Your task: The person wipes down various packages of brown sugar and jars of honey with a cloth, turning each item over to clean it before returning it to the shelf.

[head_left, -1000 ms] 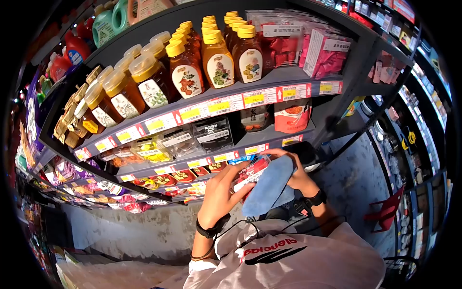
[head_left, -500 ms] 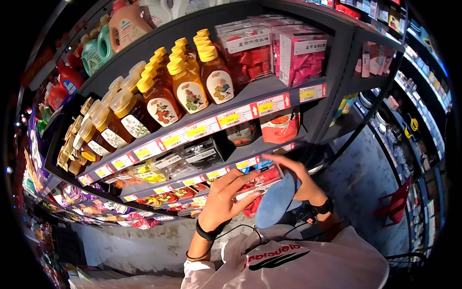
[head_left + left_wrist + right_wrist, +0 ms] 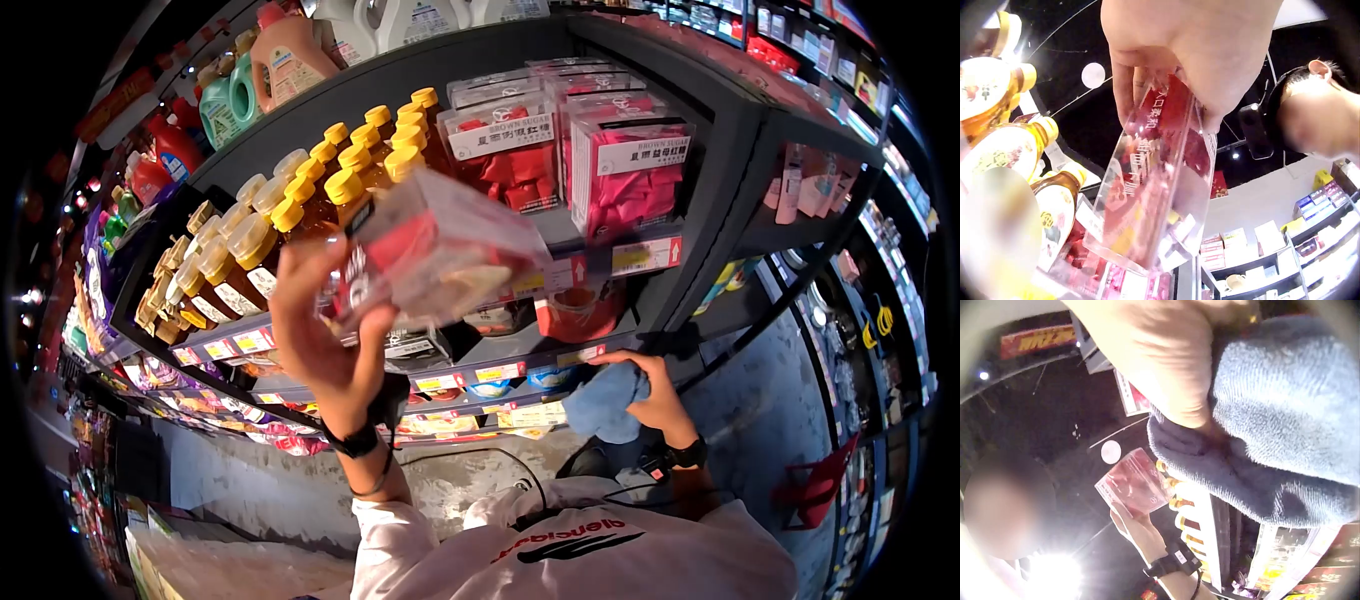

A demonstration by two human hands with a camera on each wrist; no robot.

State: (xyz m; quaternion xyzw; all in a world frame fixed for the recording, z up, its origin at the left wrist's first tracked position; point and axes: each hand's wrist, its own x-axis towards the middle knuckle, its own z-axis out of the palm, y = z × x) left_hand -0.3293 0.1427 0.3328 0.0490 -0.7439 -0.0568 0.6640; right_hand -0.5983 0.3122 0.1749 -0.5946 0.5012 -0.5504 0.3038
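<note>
My left hand (image 3: 330, 315) grips a clear plastic box (image 3: 440, 250) with red contents by one end, holding it up in front of the honey bottles (image 3: 345, 188). In the left wrist view the box (image 3: 1147, 181) hangs tilted below the fingers, white characters printed on its side. Lower and to the right, my right hand (image 3: 660, 405) holds a bunched blue cloth (image 3: 607, 400) near the lower shelf edge. The cloth (image 3: 1291, 419) fills much of the right wrist view and covers most of the fingers. Similar brown sugar boxes (image 3: 505, 150) stand on the upper shelf.
Pink brown sugar boxes (image 3: 632, 175) stand at the upper shelf's right end, beside a dark upright panel (image 3: 700, 150). Price tags (image 3: 645, 257) line the shelf edge. A red pouch (image 3: 580, 312) stands one shelf lower. A red stool (image 3: 815, 485) is on the floor at right.
The left hand has lifted the box up and left, away from the cloth and towards the upper shelf. The right hand keeps the cloth low, now apart from the box. The head view has shifted.
</note>
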